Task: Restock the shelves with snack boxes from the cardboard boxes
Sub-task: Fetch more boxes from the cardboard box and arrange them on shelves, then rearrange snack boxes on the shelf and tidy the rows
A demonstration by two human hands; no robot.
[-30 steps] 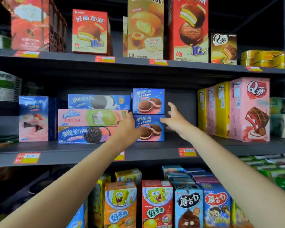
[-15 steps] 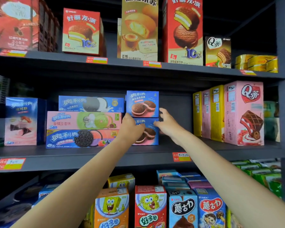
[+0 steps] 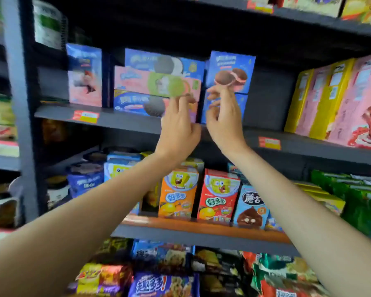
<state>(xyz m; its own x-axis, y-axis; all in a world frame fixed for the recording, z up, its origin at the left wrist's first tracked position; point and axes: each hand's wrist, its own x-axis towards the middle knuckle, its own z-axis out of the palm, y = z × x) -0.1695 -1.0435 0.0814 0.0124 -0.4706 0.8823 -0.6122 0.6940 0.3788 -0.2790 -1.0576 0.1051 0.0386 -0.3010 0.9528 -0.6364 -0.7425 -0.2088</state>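
Two small blue pie boxes are stacked on the grey middle shelf (image 3: pixel 124 120); the upper box (image 3: pixel 230 70) shows fully, the lower box (image 3: pixel 241 108) is mostly hidden behind my right hand. My left hand (image 3: pixel 178 127) and my right hand (image 3: pixel 224 121) are raised side by side in front of that stack, fingers loosely bent, holding nothing. To the left lies a pile of three long cookie boxes (image 3: pixel 159 83). The frame is motion-blurred.
A tall blue-and-pink box (image 3: pixel 85 75) stands at the shelf's left. Yellow and pink cake boxes (image 3: pixel 334 99) fill the right side. Below are cartoon snack boxes (image 3: pixel 220 196), green packs (image 3: pixel 358 200) and bagged snacks (image 3: pixel 161 284). A grey upright (image 3: pixel 19 108) rises at the left.
Both hands have let go of the lower blue pie box and drawn back toward me. The view has swung down and left, so the shelf sits higher and to the right.
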